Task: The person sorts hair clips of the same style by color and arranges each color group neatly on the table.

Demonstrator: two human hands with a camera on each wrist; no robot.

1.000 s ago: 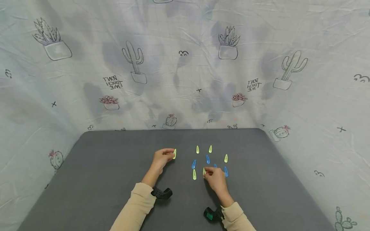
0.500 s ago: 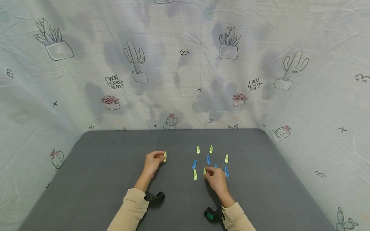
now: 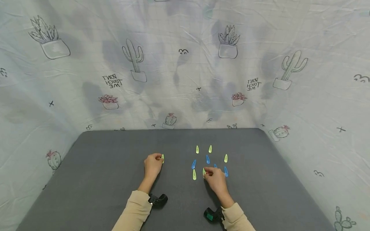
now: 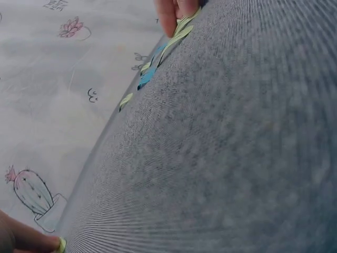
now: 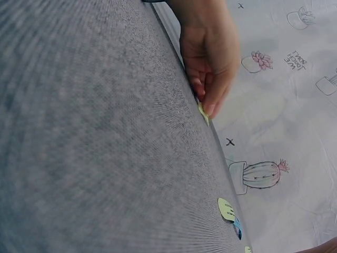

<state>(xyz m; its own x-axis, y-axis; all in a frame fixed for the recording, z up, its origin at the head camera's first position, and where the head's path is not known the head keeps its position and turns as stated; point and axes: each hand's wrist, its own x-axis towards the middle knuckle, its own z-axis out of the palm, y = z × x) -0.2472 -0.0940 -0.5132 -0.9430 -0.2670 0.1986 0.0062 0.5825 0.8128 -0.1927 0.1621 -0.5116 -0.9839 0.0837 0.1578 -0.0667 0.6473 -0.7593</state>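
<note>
My left hand (image 3: pixel 153 166) pinches a yellow-green snap hair clip (image 3: pixel 162 158) low over the grey tabletop, left of the other clips. The right wrist view shows this clip (image 5: pixel 204 112) between thumb and finger, right by the table surface. At the near side of the group, my right hand (image 3: pixel 216 179) pinches another yellow-green hair clip (image 3: pixel 204 173), its fingertips covering part of it. Just left of that lies a yellow-green clip (image 3: pixel 194 174), with a blue clip (image 3: pixel 194 164) behind it. A second blue clip (image 3: pixel 215 166) is mostly hidden behind the right hand.
Farther back lie yellow-green clips (image 3: pixel 197 149) and a blue clip (image 3: pixel 207 159). To the right are a yellow-green clip (image 3: pixel 226 158) and a blue clip (image 3: pixel 226 171). The grey table (image 3: pixel 95 179) ends at a printed cactus curtain (image 3: pixel 185 70).
My left hand has carried its yellow-green clip leftward and slightly nearer, away from the group, most of it in the first half second. The right hand has stayed in place at its clip.
</note>
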